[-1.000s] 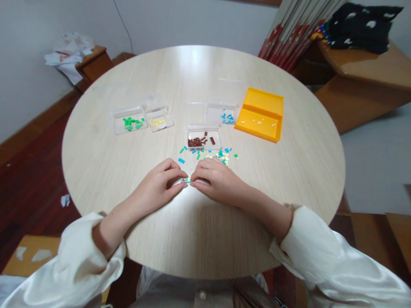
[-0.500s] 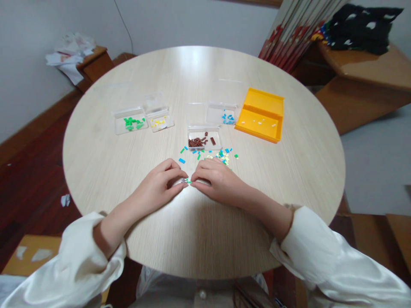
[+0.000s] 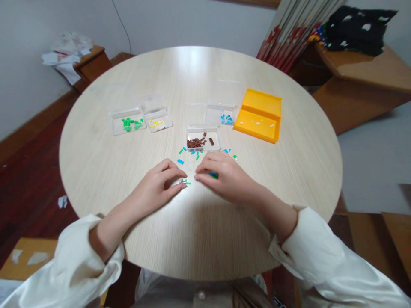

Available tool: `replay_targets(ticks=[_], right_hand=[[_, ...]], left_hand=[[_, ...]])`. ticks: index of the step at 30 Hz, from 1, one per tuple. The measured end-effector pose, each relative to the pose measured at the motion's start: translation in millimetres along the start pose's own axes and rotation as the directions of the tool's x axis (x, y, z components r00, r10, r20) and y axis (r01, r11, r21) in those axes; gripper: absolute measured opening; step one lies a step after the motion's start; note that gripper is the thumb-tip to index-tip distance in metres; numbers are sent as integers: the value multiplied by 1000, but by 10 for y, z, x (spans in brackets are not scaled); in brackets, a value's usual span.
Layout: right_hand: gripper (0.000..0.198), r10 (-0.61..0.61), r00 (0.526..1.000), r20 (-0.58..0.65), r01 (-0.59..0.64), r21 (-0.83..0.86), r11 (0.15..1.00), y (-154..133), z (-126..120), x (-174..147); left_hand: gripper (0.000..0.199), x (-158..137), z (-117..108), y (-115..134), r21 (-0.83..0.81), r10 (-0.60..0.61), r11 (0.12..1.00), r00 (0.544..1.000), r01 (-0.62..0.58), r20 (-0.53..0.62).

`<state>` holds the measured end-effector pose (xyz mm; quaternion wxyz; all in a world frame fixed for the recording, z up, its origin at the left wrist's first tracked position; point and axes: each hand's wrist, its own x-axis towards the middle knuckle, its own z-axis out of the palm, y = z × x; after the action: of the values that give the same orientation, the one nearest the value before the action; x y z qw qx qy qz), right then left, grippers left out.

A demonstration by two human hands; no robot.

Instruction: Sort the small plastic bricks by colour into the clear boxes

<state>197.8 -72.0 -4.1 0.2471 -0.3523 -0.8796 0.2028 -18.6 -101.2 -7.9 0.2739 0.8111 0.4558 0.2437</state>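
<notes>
A tiny block assembly (image 3: 183, 181), grey-white with green pieces, is between the thumb and fingertips of my left hand (image 3: 162, 182). A short green piece (image 3: 189, 183) sticks out from its right side. Just to the right, my right hand (image 3: 221, 173) hovers with thumb and forefinger slightly apart and nothing visible between the tips. Beneath its palm some blue and green blocks (image 3: 214, 175) show; the hand hides most of the loose pile there. Beyond my hands lie a blue block (image 3: 180, 161) and a green block (image 3: 197, 157).
A clear box of brown blocks (image 3: 194, 143) stands ahead of my hands. Farther back are clear boxes with green blocks (image 3: 131, 124), yellow blocks (image 3: 156, 124) and blue blocks (image 3: 227, 118). At right an open orange case (image 3: 261, 102) holds several white bits.
My right hand has drawn away from the small assembly, moving slightly right and uncovering its green end. My left hand stays at the assembly. The view has shifted a little.
</notes>
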Motion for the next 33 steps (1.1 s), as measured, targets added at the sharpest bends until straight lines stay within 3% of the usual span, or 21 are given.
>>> replay_targets(ticks=[4, 6, 9, 18, 33], right_hand=[[10, 108, 979, -171, -113, -24, 993, 139, -267, -32], [11, 137, 971, -194, -146, -30, 989, 212, -358, -60], [11, 170, 977, -132, -179, -57, 982, 275, -415, -98], [16, 221, 971, 93, -207, -142, 968, 184, -376, -95], [14, 186, 974, 125, -166, -159, 973, 198, -235, -78]], left_hand=[[16, -21, -72, 17, 6, -45, 999, 996, 46, -71], [15, -40, -112, 19, 10, -63, 998, 990, 65, -128], [18, -96, -145, 6, 16, -86, 996, 979, 91, -185], [15, -305, -16, 37, 61, -48, 996, 984, 59, -169], [21, -286, 24, 21, 121, -34, 991, 988, 53, -153]])
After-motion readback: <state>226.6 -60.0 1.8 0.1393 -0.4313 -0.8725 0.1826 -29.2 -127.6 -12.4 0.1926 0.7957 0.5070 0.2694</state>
